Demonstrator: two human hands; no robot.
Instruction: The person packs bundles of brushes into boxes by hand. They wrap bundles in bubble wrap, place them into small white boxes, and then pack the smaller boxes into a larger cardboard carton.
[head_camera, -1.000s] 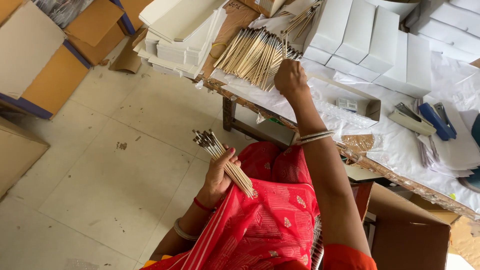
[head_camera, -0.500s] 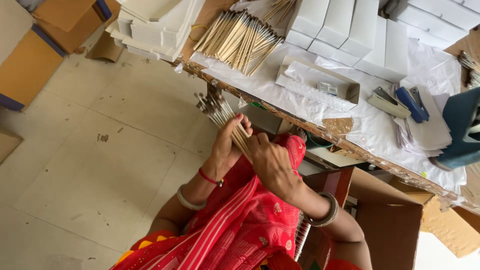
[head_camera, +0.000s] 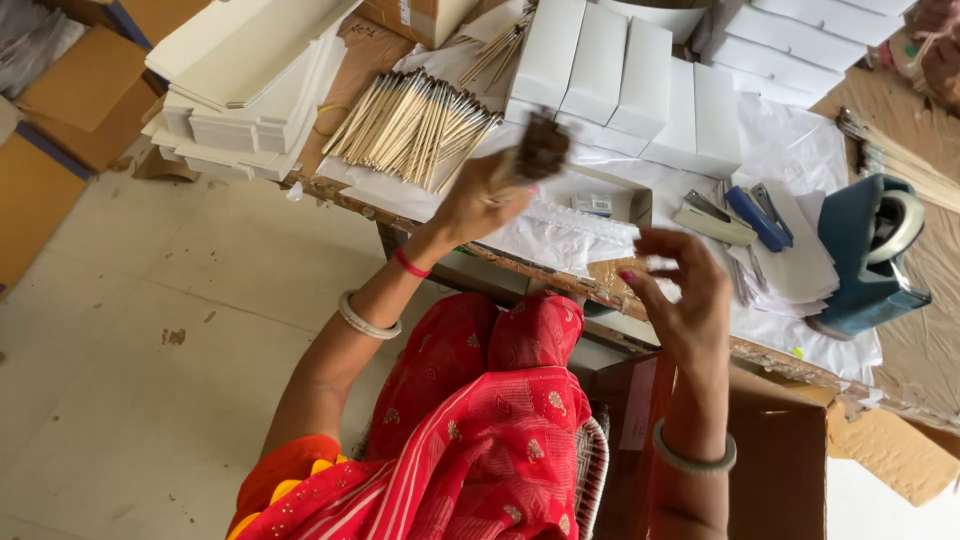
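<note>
My left hand (head_camera: 480, 200) is raised over the table edge, shut on a bundle of thin brown-tipped sticks (head_camera: 538, 150) that looks blurred. My right hand (head_camera: 680, 290) hovers a little to the right with its fingers spread and nothing in it. A loose pile of similar sticks (head_camera: 415, 125) lies on the table just left of the bundle. An open white box (head_camera: 600, 200) sits between the two hands, below the bundle.
White boxes (head_camera: 640, 75) line the back of the paper-covered table (head_camera: 780, 140). Flat white cartons (head_camera: 250, 90) are stacked at left. A stapler (head_camera: 712, 222), a blue stapler (head_camera: 757, 215) and a blue tape dispenser (head_camera: 870, 250) lie at right. A cardboard box (head_camera: 780, 450) stands below.
My left hand has lifted the stick bundle from lap height up over the table. My right hand has let go of the bundle and moved off to the right, fingers spread.
</note>
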